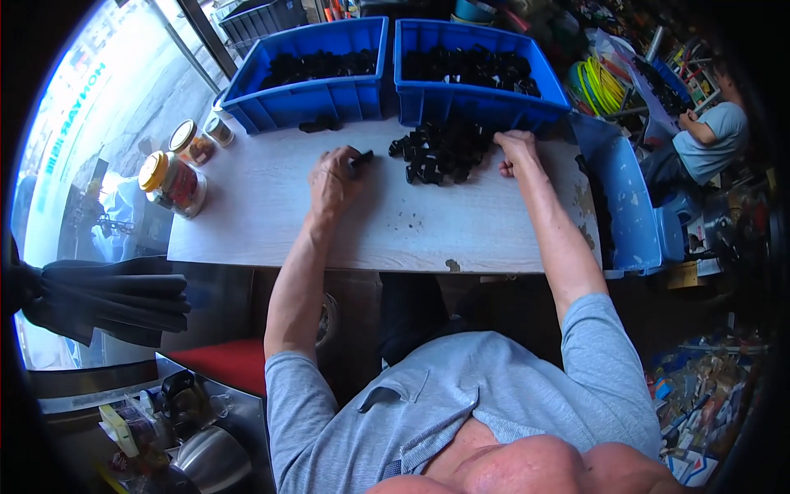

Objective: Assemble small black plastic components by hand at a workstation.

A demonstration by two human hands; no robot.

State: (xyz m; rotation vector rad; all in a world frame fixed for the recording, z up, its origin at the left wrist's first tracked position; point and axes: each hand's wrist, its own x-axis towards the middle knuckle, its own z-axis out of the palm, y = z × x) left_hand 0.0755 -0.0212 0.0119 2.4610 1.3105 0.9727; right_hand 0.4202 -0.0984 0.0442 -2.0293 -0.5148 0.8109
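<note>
On the pale table lies a heap of small black plastic pieces. My left hand, to the left of this heap, has its fingers closed round one black plastic piece whose dark end sticks out toward the heap. My right hand is at the heap's right edge with its fingers curled in. Whatever it may hold is hidden by the fingers. A few more black pieces lie apart, in front of the left bin.
Two blue bins, one on the left and one on the right, hold many black pieces at the table's far edge. Jars stand at the left. A light blue tub is beside the table's right edge. Another person sits far right.
</note>
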